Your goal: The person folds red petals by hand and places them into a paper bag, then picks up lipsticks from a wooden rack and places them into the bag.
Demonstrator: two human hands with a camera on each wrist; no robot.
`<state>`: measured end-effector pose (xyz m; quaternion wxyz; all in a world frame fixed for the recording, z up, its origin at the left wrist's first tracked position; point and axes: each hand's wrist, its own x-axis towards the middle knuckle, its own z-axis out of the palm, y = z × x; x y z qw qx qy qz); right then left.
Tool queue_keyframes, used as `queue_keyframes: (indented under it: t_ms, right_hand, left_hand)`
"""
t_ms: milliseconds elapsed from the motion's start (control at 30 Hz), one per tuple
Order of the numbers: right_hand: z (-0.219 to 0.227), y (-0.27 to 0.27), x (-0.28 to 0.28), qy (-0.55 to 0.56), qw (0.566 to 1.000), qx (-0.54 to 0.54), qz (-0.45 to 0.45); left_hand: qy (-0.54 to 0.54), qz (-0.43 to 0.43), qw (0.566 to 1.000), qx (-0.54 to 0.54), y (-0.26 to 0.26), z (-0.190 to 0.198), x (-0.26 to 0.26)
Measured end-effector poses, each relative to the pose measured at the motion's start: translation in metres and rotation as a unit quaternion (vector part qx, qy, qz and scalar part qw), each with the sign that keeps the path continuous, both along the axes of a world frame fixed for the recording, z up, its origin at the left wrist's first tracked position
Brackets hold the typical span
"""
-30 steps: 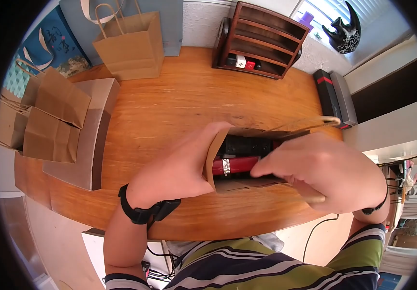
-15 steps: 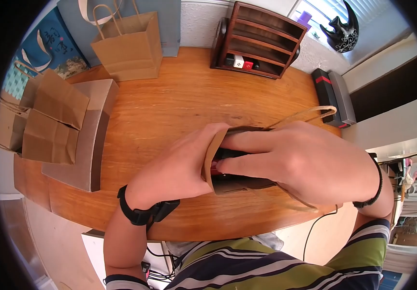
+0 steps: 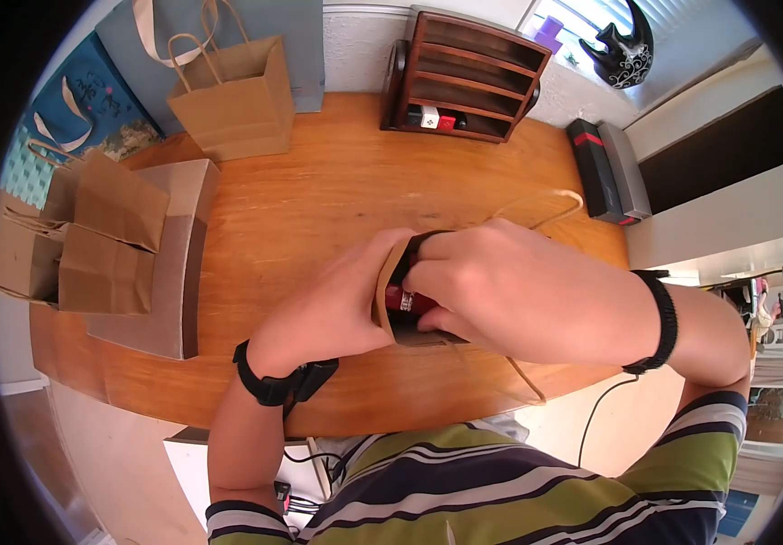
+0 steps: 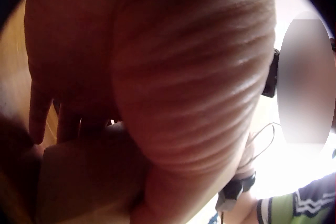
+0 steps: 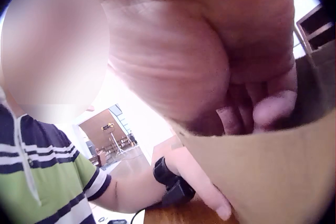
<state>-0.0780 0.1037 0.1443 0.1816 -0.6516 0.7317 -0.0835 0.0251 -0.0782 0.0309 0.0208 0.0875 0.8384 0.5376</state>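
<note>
A brown paper bag [image 3: 382, 289] stands mouth up in front of me. My left hand [image 3: 332, 295] grips its left side, the palm wrapped round the paper; the left wrist view shows those fingers stretched along the bag [image 4: 86, 176]. My right hand [image 3: 491, 282] is bent down into the bag's mouth. Just beside its fingers, inside, shows a dark red item [image 3: 400, 298] with a silver patterned band. In the right wrist view the bag's near wall [image 5: 268, 166] hides the fingertips. I cannot tell whether the right hand grips the red item.
More paper bags [image 3: 105, 277] lie on a flat box [image 3: 187, 254] at left. Another paper bag [image 3: 232, 109] stands at the back. A wooden shelf [image 3: 477, 82] with small boxes is behind, and long dark boxes [image 3: 600, 173] lie at right.
My right hand has moved left and deeper into the bag, its fingers now bent beside the red item. My left hand keeps its place on the bag.
</note>
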Motion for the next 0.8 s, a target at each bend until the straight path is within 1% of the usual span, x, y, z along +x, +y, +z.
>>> queue_keyframes:
  t_ms: [33,133,200,233,333,433,500,633,700,800]
  right_hand:
    - [-0.001,-0.004,0.001,-0.001,1.0,0.023,-0.008]
    - [-0.009,-0.015,0.006,0.04,0.998,0.034,-0.016]
    - [-0.008,-0.023,0.012,0.072,0.995,0.072,-0.009]
    - [-0.007,-0.025,0.014,0.088,0.992,0.091,-0.005]
    - [-0.003,-0.025,0.016,0.045,0.991,0.115,-0.042]
    - [-0.009,-0.009,0.015,0.017,0.996,0.038,-0.073]
    - [-0.007,-0.001,0.016,-0.006,0.993,-0.043,-0.113]
    - [-0.003,0.01,0.021,-0.069,0.962,-0.161,-0.207]
    - [-0.005,0.014,0.024,-0.104,0.943,-0.191,-0.252]
    - [-0.004,0.014,0.027,-0.151,0.919,-0.217,-0.291]
  left_hand:
    - [0.008,0.003,1.0,-0.006,0.0,0.0,0.0]
    - [0.043,0.009,0.999,-0.014,0.0,-0.008,-0.001]
    - [0.076,0.008,0.997,-0.008,-0.001,-0.015,-0.002]
    - [0.064,0.007,0.998,-0.011,-0.002,-0.014,-0.002]
    - [0.042,0.004,0.999,-0.011,-0.003,-0.011,-0.001]
    - [0.047,-0.005,0.999,-0.003,-0.004,-0.016,-0.003]
    - [0.044,-0.007,0.999,-0.011,-0.004,-0.012,-0.002]
    - [0.017,0.005,1.0,0.012,-0.002,-0.019,-0.004]
    - [-0.013,0.008,1.0,0.007,-0.002,-0.016,-0.004]
    - [-0.007,0.007,1.0,0.014,0.0,-0.018,-0.005]
